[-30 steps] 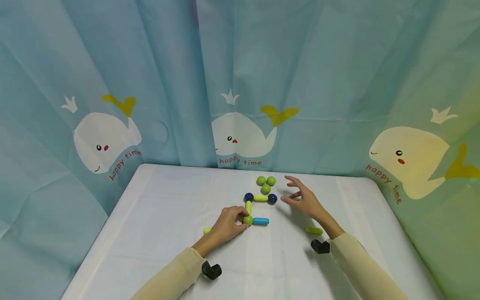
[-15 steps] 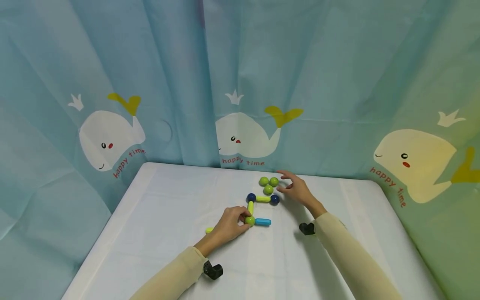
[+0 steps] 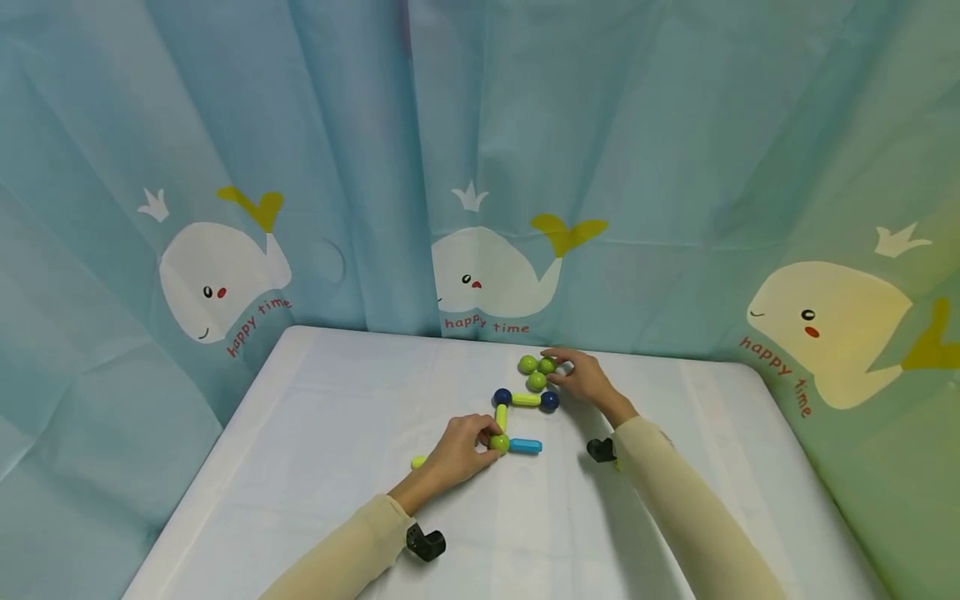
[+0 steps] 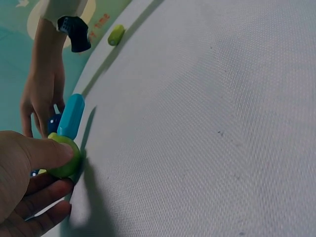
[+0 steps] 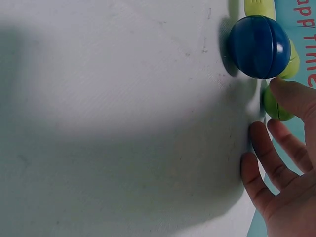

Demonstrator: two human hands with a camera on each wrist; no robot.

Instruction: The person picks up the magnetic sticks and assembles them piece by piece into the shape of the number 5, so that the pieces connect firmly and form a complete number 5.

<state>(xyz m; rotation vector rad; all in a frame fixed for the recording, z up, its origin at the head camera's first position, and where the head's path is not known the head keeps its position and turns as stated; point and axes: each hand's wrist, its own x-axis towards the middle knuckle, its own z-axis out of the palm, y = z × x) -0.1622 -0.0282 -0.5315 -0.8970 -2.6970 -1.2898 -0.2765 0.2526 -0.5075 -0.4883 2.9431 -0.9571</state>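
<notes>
In the head view my left hand [image 3: 459, 448] pinches a green ball [image 3: 499, 443] between thumb and fingers. A light-blue stick [image 3: 525, 446] extends right from that ball, and a yellow-green stick [image 3: 501, 417] runs back from it to a dark-blue ball [image 3: 502, 397]. Another yellow-green stick [image 3: 527, 400] links this to a second dark-blue ball [image 3: 550, 401]. Behind, my right hand [image 3: 587, 379] has thumb and index finger around a loose green ball [image 3: 547, 365], seemingly pinching it. Beside it sit two more green balls, one at left [image 3: 528, 364] and one in front [image 3: 536, 381].
A yellow-green stick [image 3: 418, 461] lies partly hidden behind the left hand. Another loose stick [image 4: 116, 35] shows in the left wrist view, mostly covered by the right arm in the head view. A whale-print curtain [image 3: 645, 167] hangs behind the white table [image 3: 330, 400].
My right hand has moved left to the back green balls, and its thumb and index finger have drawn together around one. The left hand keeps its hold on the joined piece.
</notes>
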